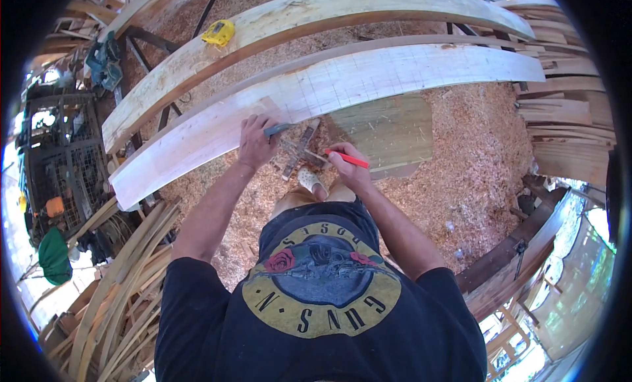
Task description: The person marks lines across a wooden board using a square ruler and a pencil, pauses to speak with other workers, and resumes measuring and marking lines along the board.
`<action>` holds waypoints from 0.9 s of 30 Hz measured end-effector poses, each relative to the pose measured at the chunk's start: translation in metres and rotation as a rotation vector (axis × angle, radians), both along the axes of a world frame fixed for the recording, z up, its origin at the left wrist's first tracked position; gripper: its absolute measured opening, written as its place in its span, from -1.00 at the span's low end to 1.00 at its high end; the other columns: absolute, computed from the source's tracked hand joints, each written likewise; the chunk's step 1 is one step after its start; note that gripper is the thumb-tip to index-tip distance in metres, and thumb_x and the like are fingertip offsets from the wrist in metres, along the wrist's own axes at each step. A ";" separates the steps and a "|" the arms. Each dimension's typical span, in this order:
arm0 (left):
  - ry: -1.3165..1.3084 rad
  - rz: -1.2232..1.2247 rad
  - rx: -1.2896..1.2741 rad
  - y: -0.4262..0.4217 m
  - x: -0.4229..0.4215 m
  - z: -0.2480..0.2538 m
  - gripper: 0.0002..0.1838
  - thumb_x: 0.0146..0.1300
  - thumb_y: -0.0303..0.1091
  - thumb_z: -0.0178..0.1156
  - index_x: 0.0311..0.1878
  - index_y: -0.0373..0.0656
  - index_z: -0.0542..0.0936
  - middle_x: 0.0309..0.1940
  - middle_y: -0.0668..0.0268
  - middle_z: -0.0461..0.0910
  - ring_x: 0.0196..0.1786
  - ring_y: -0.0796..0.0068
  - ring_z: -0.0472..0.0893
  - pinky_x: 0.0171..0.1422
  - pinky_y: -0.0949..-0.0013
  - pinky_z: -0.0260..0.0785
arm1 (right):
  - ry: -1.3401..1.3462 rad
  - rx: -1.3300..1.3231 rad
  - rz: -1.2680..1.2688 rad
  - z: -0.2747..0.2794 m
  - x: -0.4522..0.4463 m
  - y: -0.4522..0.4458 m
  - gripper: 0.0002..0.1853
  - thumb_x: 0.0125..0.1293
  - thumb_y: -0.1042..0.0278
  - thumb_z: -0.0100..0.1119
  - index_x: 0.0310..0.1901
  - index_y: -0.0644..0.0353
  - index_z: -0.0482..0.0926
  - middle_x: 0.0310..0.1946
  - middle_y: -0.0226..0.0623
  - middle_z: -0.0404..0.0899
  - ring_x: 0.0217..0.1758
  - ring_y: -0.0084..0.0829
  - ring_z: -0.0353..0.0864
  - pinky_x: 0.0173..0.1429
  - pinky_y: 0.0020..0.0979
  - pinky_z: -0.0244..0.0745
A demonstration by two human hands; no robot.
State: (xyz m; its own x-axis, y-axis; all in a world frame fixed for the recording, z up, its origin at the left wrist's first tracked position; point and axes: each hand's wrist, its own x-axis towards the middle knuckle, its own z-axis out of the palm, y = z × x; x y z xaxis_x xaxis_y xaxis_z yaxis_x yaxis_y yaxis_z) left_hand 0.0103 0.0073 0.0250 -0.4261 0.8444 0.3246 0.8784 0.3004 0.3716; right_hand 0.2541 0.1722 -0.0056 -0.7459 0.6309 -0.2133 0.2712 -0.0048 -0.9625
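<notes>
My left hand (255,142) is closed around a small grey-blue tool (277,128) that sticks out on its right side; its exact kind I cannot make out. That hand is at the near edge of a pale curved wooden beam (368,73), which has rows of thin lines drawn across its face. A thin pale piece (264,108) lies on the beam just beyond my fingers. My right hand (350,170) grips a red pencil (347,158), held apart from the beam and in front of my body.
A second curved beam (289,17) runs behind, with a yellow tape measure (218,32) on it. Below are a greenish board (388,132) and a wooden cross-shaped stand (301,148) over shavings. Stacked planks (566,112) stand right, curved strips (118,283) left, and a teal power tool (104,61) far left.
</notes>
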 end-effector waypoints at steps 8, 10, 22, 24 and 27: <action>0.003 0.015 -0.034 0.000 -0.002 -0.004 -0.87 0.33 -0.19 0.43 -0.13 0.06 0.73 -0.16 0.35 0.63 -0.04 0.12 0.58 0.07 0.03 0.32 | 0.011 0.075 -0.001 0.022 -0.030 -0.008 -0.74 0.43 0.27 0.37 0.02 0.25 0.74 -0.26 -0.15 0.83 -0.17 -0.45 0.82 -0.02 -0.35 0.70; 0.004 0.017 -0.047 -0.001 -0.002 -0.005 -0.88 0.32 -0.21 0.43 -0.13 0.08 0.74 -0.17 0.35 0.62 -0.04 0.13 0.58 0.07 0.04 0.32 | -0.004 0.131 0.004 0.022 -0.041 -0.012 -0.74 0.42 0.28 0.38 0.04 0.21 0.74 -0.24 -0.13 0.83 -0.16 -0.38 0.84 -0.02 -0.32 0.71; 0.002 0.023 -0.021 0.001 0.000 -0.002 -0.85 0.29 -0.23 0.45 -0.12 0.07 0.71 -0.17 0.35 0.62 -0.06 0.14 0.59 0.05 0.02 0.32 | 0.117 0.420 0.071 -0.013 -0.077 -0.016 -0.73 0.33 0.41 0.39 0.06 0.08 0.70 -0.19 -0.10 0.78 -0.12 0.03 0.79 -0.02 -0.10 0.70; 0.002 0.024 -0.008 0.002 0.000 -0.001 -0.85 0.29 -0.22 0.45 -0.12 0.07 0.71 -0.17 0.35 0.62 -0.06 0.14 0.59 0.05 0.02 0.32 | 0.140 0.418 0.079 -0.014 -0.078 -0.015 -0.73 0.33 0.42 0.39 0.05 0.07 0.69 -0.19 -0.11 0.78 -0.12 0.05 0.78 -0.02 -0.09 0.69; 0.001 0.028 -0.007 0.002 0.001 -0.001 -0.84 0.29 -0.21 0.46 -0.13 0.06 0.70 -0.16 0.34 0.63 -0.06 0.14 0.59 0.04 0.03 0.32 | 0.151 0.422 0.104 -0.014 -0.079 -0.014 -0.73 0.34 0.42 0.38 0.06 0.06 0.69 -0.18 -0.11 0.77 -0.10 0.04 0.76 -0.01 -0.08 0.68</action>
